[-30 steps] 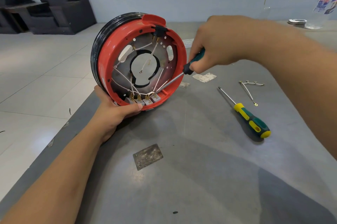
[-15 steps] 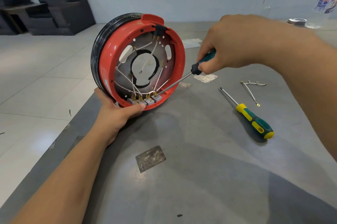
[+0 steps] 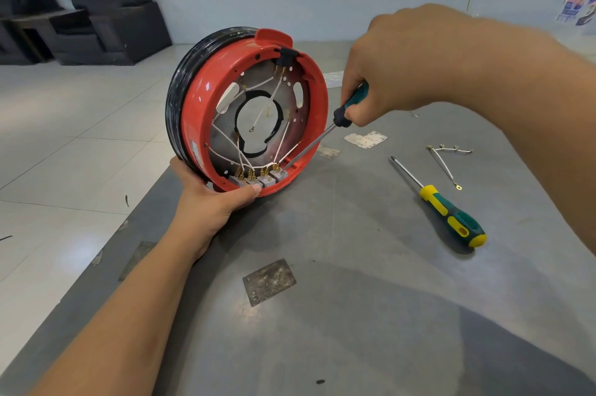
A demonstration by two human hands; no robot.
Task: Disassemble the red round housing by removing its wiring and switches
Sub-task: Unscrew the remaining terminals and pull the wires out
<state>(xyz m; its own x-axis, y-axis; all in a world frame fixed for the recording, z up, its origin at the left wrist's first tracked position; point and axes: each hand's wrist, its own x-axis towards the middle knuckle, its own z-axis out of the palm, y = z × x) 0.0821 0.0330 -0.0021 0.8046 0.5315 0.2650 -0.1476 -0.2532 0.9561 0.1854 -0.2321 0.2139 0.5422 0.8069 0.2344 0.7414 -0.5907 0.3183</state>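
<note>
- A grey metal tabletop (image 3: pixel 371 315) carries the work.
- A red round plastic housing (image 3: pixel 248 111) stands on edge at the table's left corner, open side facing the camera.
- The left hand (image 3: pixel 209 198) cups its lower rim, thumb curled over the edge.
- The right hand (image 3: pixel 396 63) grips a green-handled screwdriver (image 3: pixel 342 111), tip at the white switches (image 3: pixel 258 179) beneath white wires (image 3: pixel 274 95).
- A spare yellow-and-green screwdriver (image 3: pixel 448 211) lies just beside loose removed wires (image 3: pixel 446 163).

Screwdriver (image 3: pixel 335 124) handle mostly buried in right hand (image 3: pixel 396 69); tip lost among switches (image 3: pixel 258 178). Left hand (image 3: pixel 209 202) fingers hidden behind red housing (image 3: pixel 196 111). Switch markings too small to read. Wall poster (image 3: pixel 579 6) cut by right edge, blurred.
</note>
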